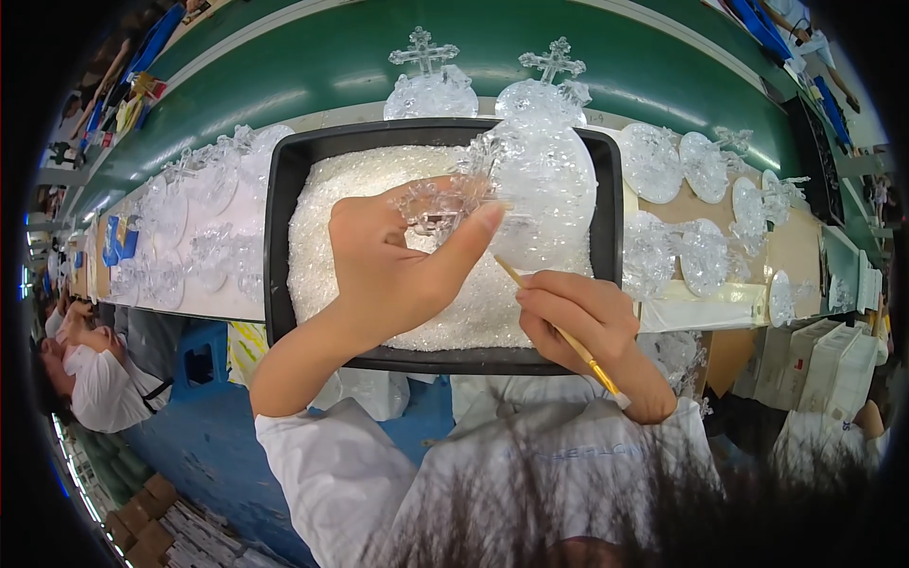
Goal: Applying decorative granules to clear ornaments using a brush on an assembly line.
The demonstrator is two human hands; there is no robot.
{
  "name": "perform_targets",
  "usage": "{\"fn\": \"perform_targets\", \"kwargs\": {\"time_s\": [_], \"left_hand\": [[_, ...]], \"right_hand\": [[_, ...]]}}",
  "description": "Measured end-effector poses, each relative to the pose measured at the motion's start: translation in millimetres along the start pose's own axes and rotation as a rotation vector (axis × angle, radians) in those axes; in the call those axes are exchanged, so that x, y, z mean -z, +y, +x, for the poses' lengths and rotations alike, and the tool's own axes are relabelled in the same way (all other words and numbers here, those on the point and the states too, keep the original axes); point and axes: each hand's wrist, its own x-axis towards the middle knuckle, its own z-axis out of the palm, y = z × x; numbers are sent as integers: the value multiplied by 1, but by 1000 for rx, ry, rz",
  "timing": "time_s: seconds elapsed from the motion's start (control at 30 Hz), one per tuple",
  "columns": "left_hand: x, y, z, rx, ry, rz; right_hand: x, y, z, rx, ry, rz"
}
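Observation:
My left hand (398,256) is closed on a clear ornament (445,194), pinched between thumb and fingers. The ornament has branching, cross-like parts and a frosted round base (544,189), tilted up to face me above the tray. In my right hand (582,322) is a slim brush (578,348) with a yellow handle. Its thin end points up at the lower edge of the base, and its wider pale end lies by my wrist. I cannot tell whether the thin end touches the ornament. Below both hands is a black tray (277,246) filled with white glittery granules (331,185).
Ornaments with upright crosses (423,52) stand behind the tray. Several more frosted discs with clear pieces (651,163) line the table right and left. A green surface (331,76) runs along the back. Another person (104,383) sits far left by a blue stool (201,352).

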Motion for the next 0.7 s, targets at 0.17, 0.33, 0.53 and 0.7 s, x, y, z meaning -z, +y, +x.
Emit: {"fn": "perform_targets", "kwargs": {"time_s": [0.17, 0.33, 0.53, 0.7], "left_hand": [[-2, 1, -1, 42, 9, -48], [-2, 7, -1, 161, 28, -109], [-4, 7, -1, 231, 41, -160], [-5, 1, 1, 201, 75, -158]], "right_hand": [[-1, 0, 3, 68, 1, -17], [1, -4, 0, 31, -99, -59], [-3, -1, -6, 64, -149, -125], [-1, 3, -1, 193, -105, -66]]}}
